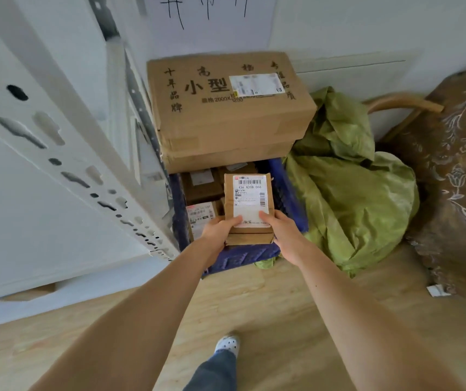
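Left hand (220,230) and right hand (281,232) bare, forearms likewise. At 6 o'clock: blue-grey denim trouser leg (214,371), white perforated clog (227,343).

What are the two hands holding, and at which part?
Both the left hand and the right hand grip the small cardboard parcel at its near end, thumbs on its labelled top.

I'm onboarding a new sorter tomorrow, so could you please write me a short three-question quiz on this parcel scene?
1. True or false: the left hand and right hand both hold the small parcel over the blue crate.
2. What lies right of the crate? A) green bag B) red bucket C) ladder
3. Fill in: the parcel's top bears a white shipping ____.
Key: 1 true; 2 A; 3 label.
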